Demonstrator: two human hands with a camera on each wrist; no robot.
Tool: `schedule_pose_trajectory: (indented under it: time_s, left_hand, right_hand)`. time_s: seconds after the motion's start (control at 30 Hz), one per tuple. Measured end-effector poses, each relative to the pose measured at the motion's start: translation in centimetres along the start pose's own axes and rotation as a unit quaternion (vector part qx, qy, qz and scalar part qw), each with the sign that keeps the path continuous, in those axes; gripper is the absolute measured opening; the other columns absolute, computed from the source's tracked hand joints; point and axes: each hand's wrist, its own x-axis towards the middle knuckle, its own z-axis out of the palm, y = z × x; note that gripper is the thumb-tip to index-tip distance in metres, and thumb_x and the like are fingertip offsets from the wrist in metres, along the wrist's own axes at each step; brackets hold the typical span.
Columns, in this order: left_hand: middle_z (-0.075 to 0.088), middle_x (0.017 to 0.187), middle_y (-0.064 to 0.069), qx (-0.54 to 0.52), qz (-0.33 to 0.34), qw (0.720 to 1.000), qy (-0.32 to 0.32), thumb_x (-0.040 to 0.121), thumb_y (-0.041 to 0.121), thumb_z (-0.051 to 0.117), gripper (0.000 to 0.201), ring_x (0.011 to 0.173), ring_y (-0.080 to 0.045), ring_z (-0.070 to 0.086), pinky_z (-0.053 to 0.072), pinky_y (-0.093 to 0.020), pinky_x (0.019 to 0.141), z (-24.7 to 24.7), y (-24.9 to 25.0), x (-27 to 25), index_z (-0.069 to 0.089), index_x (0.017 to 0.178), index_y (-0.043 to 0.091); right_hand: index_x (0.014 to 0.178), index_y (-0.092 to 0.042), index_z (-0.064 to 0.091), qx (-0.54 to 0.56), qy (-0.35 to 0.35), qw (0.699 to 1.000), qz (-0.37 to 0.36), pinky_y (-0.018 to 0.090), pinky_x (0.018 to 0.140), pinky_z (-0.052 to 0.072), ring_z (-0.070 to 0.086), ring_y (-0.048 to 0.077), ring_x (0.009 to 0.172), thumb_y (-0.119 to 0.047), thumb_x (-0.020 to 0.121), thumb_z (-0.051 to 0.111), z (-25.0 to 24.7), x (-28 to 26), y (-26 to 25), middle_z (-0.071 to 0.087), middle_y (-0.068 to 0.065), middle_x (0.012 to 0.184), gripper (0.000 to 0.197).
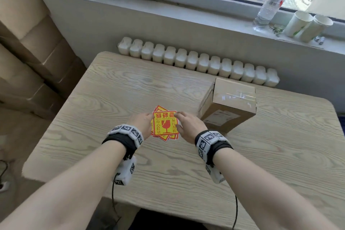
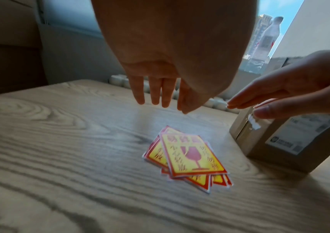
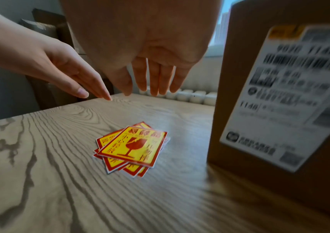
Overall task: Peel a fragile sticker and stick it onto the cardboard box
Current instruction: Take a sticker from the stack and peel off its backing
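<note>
Wood-grain desk (image 1: 115, 87) is carrying everything. Cardboard box (image 1: 229, 102), taped on top w/ a shipping label on its near side, is sitting on the right. Left hand (image 1: 142, 122) & right hand (image 1: 189, 126) are hovering above the sticker stack, fingers (image 2: 154, 89) straight, loosely spread, holding nothing. Fragile stickers (image 1: 165, 124), yellow-red, are lying fanned mid-desk, just left of the box.

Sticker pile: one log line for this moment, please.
stickers: stacked on table, untouched | left hand: open above | right hand: open above | box: unstickered top
</note>
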Motion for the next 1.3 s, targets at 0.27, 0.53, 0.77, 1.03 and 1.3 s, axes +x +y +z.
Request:
schedule_pose_trajectory:
  time_s: [0.27,0.53,0.77,1.03,1.3]
  left_hand:
    - [0.022,0.158,-0.006,-0.06,0.05,0.996,-0.042,0.092,0.006,0.037,0.054,0.144,-0.021,0.024,0.024,-0.034,0.117,3.9,-3.2,0.8,0.031,0.144,0.014]
    - [0.026,0.156,-0.009,-0.076,0.073,0.994,-0.027,0.092,0.009,0.041,0.049,0.145,-0.021,0.023,0.021,-0.036,0.119,6.1,-3.8,1.8,0.039,0.141,0.013]
    - [0.053,0.137,-0.016,-0.16,0.084,0.982,0.061,0.083,0.005,0.057,0.038,0.128,-0.029,0.051,0.043,-0.041,0.106,6.8,-4.1,1.6,0.06,0.121,0.005]
    - [0.063,0.114,-0.012,-0.185,0.021,0.98,0.065,0.082,0.017,0.063,0.028,0.109,-0.028,0.058,0.048,-0.04,0.093,6.3,-3.9,2.5,0.064,0.109,0.008]
    - [0.069,0.104,-0.011,-0.214,-0.009,0.976,0.044,0.082,0.007,0.058,0.028,0.095,-0.03,0.064,0.051,-0.04,0.085,6.2,-2.5,2.5,0.06,0.11,0.009]
  right_hand:
    - [0.143,-0.014,0.029,0.047,-0.003,0.996,0.073,0.038,0.11,0.03,0.036,0.026,0.136,-0.031,0.09,0.053,5.8,3.0,-0.2,0.034,0.008,0.151,0.061]
    - [0.149,-0.016,0.007,0.092,0.01,0.991,0.101,0.038,0.118,0.016,0.01,0.02,0.147,-0.046,0.08,0.061,10.1,4.4,0.5,0.009,0.004,0.16,0.092]
    - [0.147,-0.02,0.016,0.065,0.012,0.992,0.104,0.041,0.117,0.014,0.009,0.021,0.147,-0.047,0.084,0.056,10.6,4.2,0.3,0.005,0.002,0.16,0.08]
    - [0.145,-0.022,0.024,0.086,0.046,0.988,0.119,0.042,0.113,0.026,0.027,0.026,0.14,-0.04,0.079,0.065,10.7,4.4,0.2,0.022,0.006,0.156,0.08]
    - [0.144,-0.021,0.027,0.082,0.034,0.989,0.118,0.039,0.115,0.022,0.024,0.025,0.14,-0.049,0.075,0.066,11.1,3.5,0.4,0.018,0.005,0.157,0.085]
